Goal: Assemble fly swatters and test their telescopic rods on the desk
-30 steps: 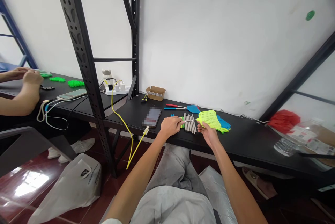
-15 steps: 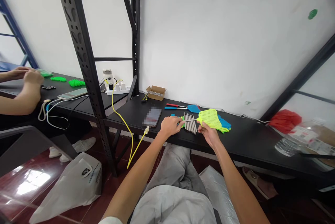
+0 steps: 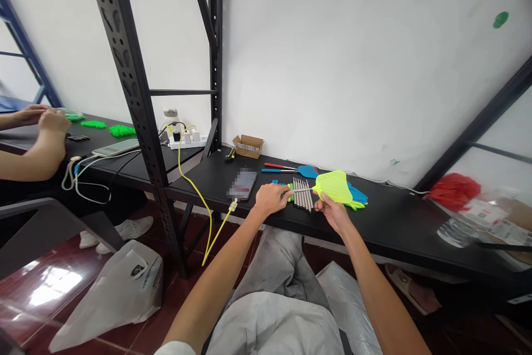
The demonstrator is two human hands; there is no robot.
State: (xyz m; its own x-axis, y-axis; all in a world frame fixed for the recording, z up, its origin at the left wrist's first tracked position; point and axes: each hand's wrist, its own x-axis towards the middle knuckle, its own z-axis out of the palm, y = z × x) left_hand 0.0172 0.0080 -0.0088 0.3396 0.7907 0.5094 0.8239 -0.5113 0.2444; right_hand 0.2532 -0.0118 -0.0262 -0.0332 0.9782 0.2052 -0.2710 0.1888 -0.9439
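Note:
A fly swatter (image 3: 333,186) with a yellow-green perforated head and a thin metal rod is held level between both hands, just above the table. My right hand (image 3: 332,212) grips it where the head meets the rod. My left hand (image 3: 272,199) is closed around the handle end, which its fingers mostly cover. Under the rod lie several metal tubes (image 3: 303,197) side by side. Green and blue handles (image 3: 279,183) show near my left fingers. Beyond them rest swatters with a blue head (image 3: 307,171). More blue and yellow-green heads (image 3: 358,195) are stacked at the right.
A phone (image 3: 244,184) with a yellow cable (image 3: 198,194) lies left on the black table (image 3: 399,216). Behind it are a small cardboard box (image 3: 248,146) and a power strip (image 3: 187,142). A metal post (image 3: 124,72) divides off a co-worker's hands (image 3: 50,117). Plastic bags (image 3: 453,191) sit right.
The view has shifted very slightly. Both hands keep the same hold on the fly swatter, and nothing has been let go or taken up.

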